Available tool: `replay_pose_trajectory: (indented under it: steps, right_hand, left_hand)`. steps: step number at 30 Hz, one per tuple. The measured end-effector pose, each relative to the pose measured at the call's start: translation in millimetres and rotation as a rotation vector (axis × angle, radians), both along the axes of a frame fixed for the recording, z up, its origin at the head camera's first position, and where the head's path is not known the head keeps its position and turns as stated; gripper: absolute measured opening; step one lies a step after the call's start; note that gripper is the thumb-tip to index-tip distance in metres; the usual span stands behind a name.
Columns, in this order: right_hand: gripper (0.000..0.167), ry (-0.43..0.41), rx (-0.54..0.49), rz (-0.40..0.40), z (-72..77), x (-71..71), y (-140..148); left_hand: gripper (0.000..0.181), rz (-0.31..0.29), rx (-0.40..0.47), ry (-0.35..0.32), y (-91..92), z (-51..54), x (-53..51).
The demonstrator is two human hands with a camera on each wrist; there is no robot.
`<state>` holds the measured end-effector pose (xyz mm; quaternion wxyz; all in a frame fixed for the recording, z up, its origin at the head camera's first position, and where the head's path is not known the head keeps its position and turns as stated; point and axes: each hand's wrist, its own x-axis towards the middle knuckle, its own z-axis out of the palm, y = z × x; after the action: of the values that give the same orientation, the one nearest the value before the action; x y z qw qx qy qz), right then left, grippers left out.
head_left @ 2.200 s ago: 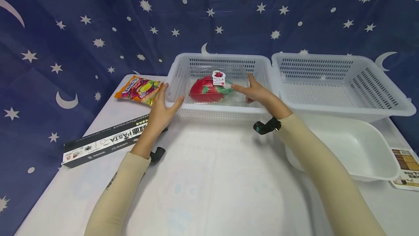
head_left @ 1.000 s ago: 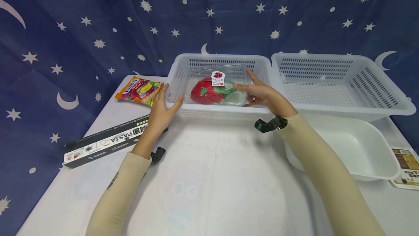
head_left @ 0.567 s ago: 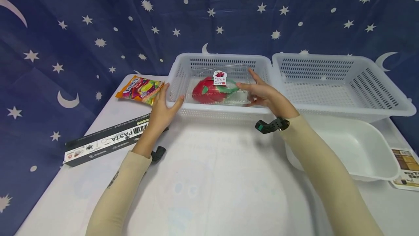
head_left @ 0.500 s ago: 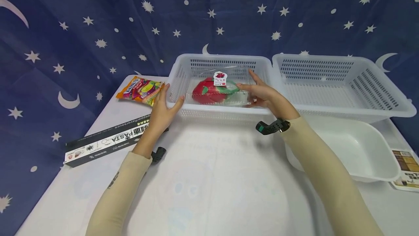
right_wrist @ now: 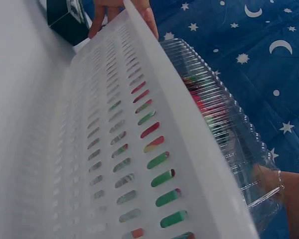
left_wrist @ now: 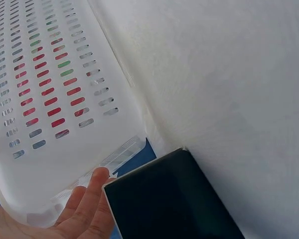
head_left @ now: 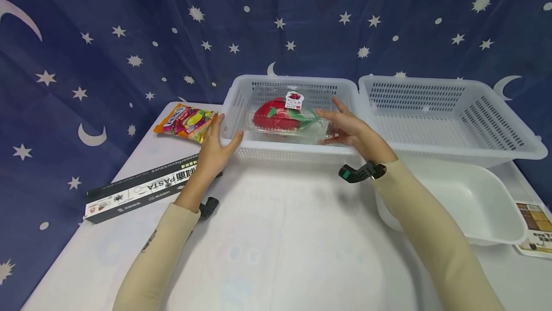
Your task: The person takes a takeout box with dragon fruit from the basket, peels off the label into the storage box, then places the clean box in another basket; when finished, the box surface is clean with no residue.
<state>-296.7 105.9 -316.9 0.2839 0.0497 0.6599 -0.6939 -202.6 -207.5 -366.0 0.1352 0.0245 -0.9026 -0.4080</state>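
A clear plastic clamshell box (head_left: 263, 131) with a white fruit label sits in the left white slotted basket (head_left: 293, 147). Inside it is a red and green dragon fruit (head_left: 276, 113), also visible through the basket's slots in both wrist views. My right hand (head_left: 347, 124) grips the box's right end, thumb on top, some fingers hidden behind the plastic. The box's edge (right_wrist: 224, 99) stands above the rim in the right wrist view. My left hand (head_left: 213, 150) rests against the basket's front-left corner, thumb along the front and fingers nearly straight along the left side.
Left of the basket lie an orange candy bag (head_left: 185, 121) and a long black-and-white pasta box (head_left: 138, 189). A second slotted basket (head_left: 453, 153) and a smooth white tub (head_left: 496, 239) stand on the right. A brown-and-white package (head_left: 534, 229) lies beside the tub.
My right hand has shifted slightly right with the clamshell box. The box's tilt has altered, its front edge now showing higher against the basket rim. My left hand stays at the corner.
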Motion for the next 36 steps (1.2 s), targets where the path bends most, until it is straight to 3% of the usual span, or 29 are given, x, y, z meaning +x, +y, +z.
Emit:
replay_pose_trajectory:
  steps: [23,28,36]
  right_hand:
    - [0.085,-0.002,-0.123,-0.078,41.4,12.6,19.8]
    - [0.085,-0.011,-0.186,-0.090,47.2,21.3,26.4]
    - [0.084,0.006,-0.239,-0.045,53.8,37.0,31.6]
  left_hand:
    - [0.079,-0.023,0.018,-0.009,1.0,2.1,-2.0]
    - [0.078,-0.029,0.016,0.001,1.1,0.5,-2.9]
    - [0.078,-0.034,-0.015,-0.019,-2.1,0.7,-1.8]
